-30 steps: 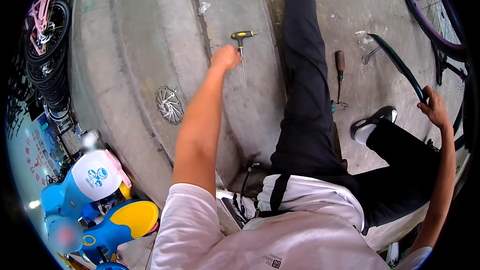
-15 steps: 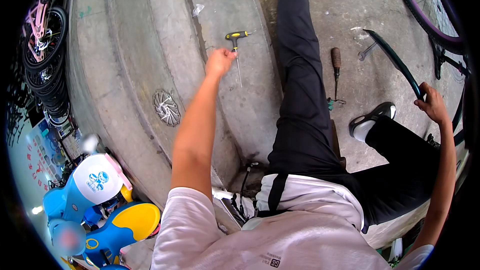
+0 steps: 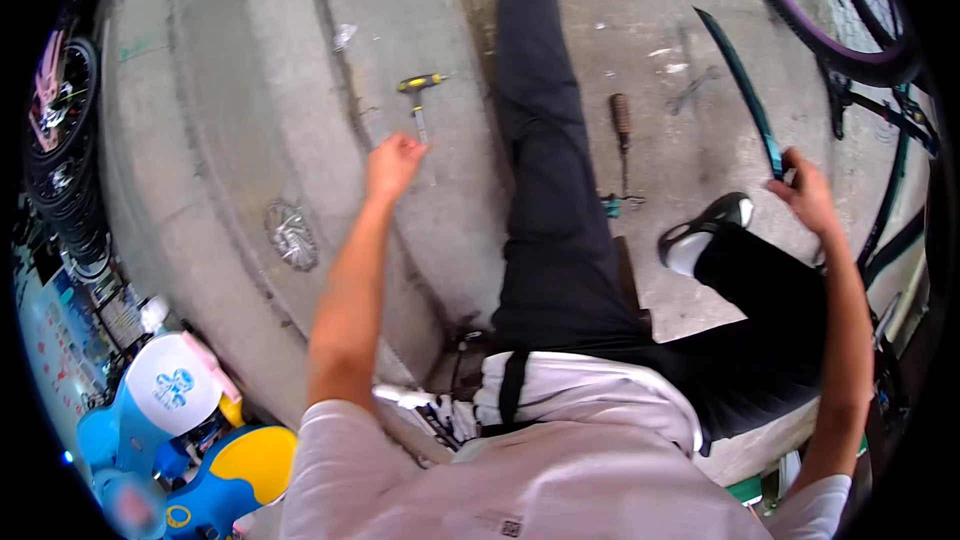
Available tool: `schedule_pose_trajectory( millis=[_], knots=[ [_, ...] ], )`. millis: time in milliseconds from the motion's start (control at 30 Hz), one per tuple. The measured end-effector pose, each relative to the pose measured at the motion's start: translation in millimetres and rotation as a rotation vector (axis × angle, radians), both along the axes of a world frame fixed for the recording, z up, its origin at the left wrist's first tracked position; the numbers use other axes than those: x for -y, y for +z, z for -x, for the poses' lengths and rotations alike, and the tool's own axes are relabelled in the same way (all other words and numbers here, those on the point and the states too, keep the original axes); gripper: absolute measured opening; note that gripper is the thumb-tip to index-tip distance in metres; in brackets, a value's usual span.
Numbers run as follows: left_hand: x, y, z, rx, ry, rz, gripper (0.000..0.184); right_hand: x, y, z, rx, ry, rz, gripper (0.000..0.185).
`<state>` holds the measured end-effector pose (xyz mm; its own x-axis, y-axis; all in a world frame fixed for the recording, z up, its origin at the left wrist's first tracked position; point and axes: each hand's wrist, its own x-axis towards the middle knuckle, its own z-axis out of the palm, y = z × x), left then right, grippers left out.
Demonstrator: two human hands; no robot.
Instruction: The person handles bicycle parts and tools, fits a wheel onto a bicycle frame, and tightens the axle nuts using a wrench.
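At 2 to 3 o'clock – held by its lower end in the right hand [image 3: 806, 196], between thumb and bent fingers: a dark green curved strip [image 3: 744, 88]. Toward 11 o'clock, on the floor [image 3: 460, 230]: a yellow-and-black T-handled tool [image 3: 419, 83]. Just below its grip, at the shaft: the left hand [image 3: 395, 166], fingers curled inward – cannot tell whether pinched on the shaft. At 9 o'clock, lying flat: a brake disc [image 3: 291, 235]. At 2 o'clock: a screwdriver [image 3: 622, 125], then a blurred wrench [image 3: 692, 90], nearer the strip.
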<state>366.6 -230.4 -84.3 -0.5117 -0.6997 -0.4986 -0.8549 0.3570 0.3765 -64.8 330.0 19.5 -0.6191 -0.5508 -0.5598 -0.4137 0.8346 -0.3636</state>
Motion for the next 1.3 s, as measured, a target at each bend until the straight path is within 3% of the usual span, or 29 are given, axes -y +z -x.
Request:
schedule_pose_trajectory(
  millis=[100, 300, 467, 567, 800, 967, 1100, 1200, 1267, 1300],
  knots=[
    [-23, 60, -7, -0.184, -0.142, 0.146, 0.020, 24, -39, -29, -0.083, -0.033, -0.001, 0.043],
    [-55, 160, -48, -0.120, -0.155, 0.306, 0.015, 60, -117, -80, -0.231, -0.120, -0.026, 0.044],
    [-67, 185, -93, -0.006, -0.062, 0.322, 0.015, 74, -127, -105, -0.183, -0.164, -0.044, 0.041],
    [-78, 173, -95, -0.051, -0.005, 0.234, 0.013, 75, -132, -108, -0.132, -0.198, -0.029, 0.039],
    [-108, 167, 10, -0.196, -0.227, 0.154, 0.014, 64, -123, -103, -0.136, -0.283, -0.109, 0.035],
    [-122, 174, 73, -0.338, -0.366, 0.106, 0.008, 43, -119, -105, -0.153, -0.316, -0.074, 0.049],
    [-145, 168, 129, -0.588, -0.462, -0.004, 0.005, 35, -76, -61, -0.004, -0.267, 0.024, 0.049],
    [-180, 142, 190, -0.620, -0.568, -0.135, 0.005, 42, 42, -20, -0.003, -0.148, 0.093, 0.045],
    [-211, 116, 229, -0.504, -0.662, -0.149, 0.011, 41, 123, -6, -0.016, -0.120, 0.193, 0.039],
    [-228, 88, 244, -0.502, -0.670, -0.185, 0.014, 38, 153, -5, -0.128, -0.071, 0.254, 0.037]
  ],
)
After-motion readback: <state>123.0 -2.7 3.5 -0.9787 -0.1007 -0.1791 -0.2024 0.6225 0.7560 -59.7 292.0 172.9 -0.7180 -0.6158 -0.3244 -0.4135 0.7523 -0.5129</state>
